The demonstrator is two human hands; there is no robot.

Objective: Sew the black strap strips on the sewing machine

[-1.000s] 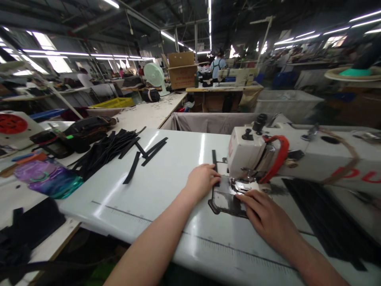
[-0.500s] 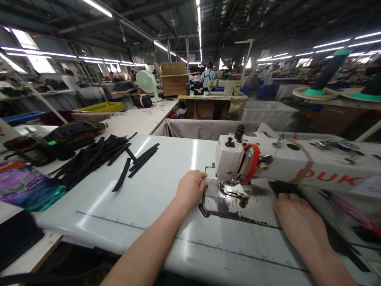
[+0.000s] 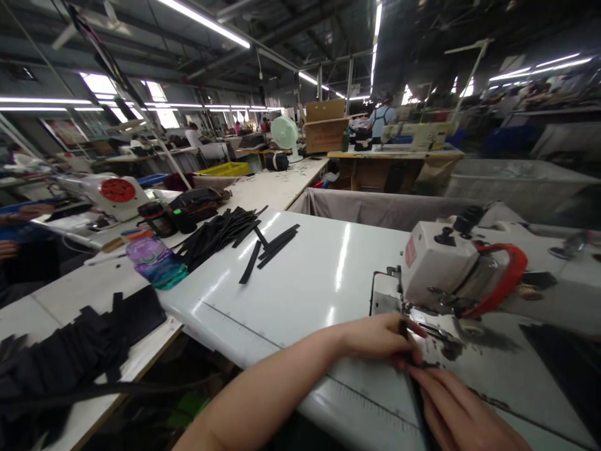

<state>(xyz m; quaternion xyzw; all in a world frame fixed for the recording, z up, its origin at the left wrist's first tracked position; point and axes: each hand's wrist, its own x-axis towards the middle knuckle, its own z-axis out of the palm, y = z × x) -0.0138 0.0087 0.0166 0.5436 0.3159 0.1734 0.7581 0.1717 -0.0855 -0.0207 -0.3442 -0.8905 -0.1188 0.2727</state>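
In the head view, my left hand (image 3: 382, 335) is closed at the front of the sewing machine (image 3: 436, 260), its fingertips pinching the end of a black fabric strip (image 3: 417, 398). My right hand (image 3: 457, 404) meets it there, its fingers gripping the same strip, which hangs toward me over the table. Both hands are just in front of the needle area, and the presser foot (image 3: 439, 335) is partly behind my left fingers. More black fabric (image 3: 563, 369) lies to the right of the machine bed.
Several loose black strips (image 3: 279, 246) and a larger pile (image 3: 220, 235) lie on the white table (image 3: 319, 294). A purple-teal pouch (image 3: 154, 260) sits at its left edge. More black pieces (image 3: 70, 351) cover the left side table. A co-worker's hands (image 3: 19, 216) show at far left.
My view has turned left. My right hand has come from the fabric at the right to meet my left hand, with a black strip now between them.
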